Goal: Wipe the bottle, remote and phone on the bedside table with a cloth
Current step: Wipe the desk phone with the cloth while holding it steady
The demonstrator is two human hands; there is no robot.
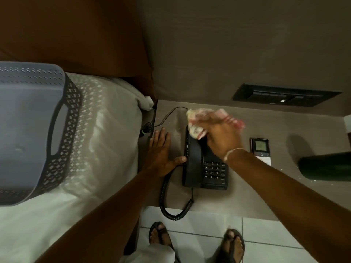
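Bare forearms reach over a grey bedside table (247, 196). Left hand (161, 154) lies flat, fingers spread, thumb touching the black corded phone (205, 168); right hand (222, 137) presses a crumpled pink-and-cream cloth (195, 122) onto its handset. Slim remote (261, 150) and dark bottle (326, 166) sit right.

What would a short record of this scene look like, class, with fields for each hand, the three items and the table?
left hand: flat on table, thumb against phone
right hand: presses cloth on phone's far end
phone: black, corded, handset on cradle
remote: right of phone, untouched
bottle: dark, at right edge
table: beside bed
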